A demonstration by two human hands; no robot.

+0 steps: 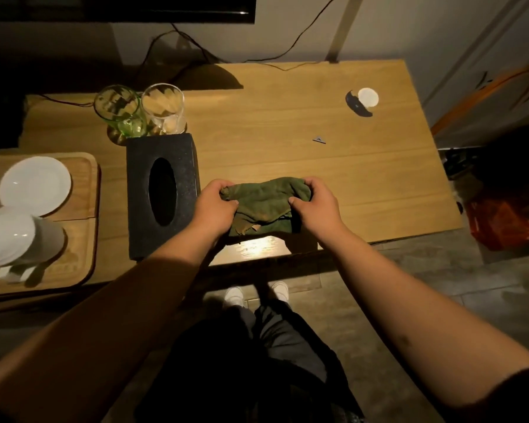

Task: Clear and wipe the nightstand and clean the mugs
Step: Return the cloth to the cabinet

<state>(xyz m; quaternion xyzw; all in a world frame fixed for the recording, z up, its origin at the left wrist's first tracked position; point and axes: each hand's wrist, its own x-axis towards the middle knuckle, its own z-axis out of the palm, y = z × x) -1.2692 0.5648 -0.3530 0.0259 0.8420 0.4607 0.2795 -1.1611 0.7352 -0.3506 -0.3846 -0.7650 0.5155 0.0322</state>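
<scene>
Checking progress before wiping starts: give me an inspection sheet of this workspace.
Surface: wooden tabletop, bare on the right half.
Job's things: green cloth, bunched, at the near edge; two glasses behind the tissue box.
Clutter: white disc with a dark scrap beside it; small grey chip; tray with white dishes, left.
Grippers: left hand and right hand both grip the cloth.
Cables: black cable along the wall behind.
Surroundings: orange bag on the floor, right.
</scene>
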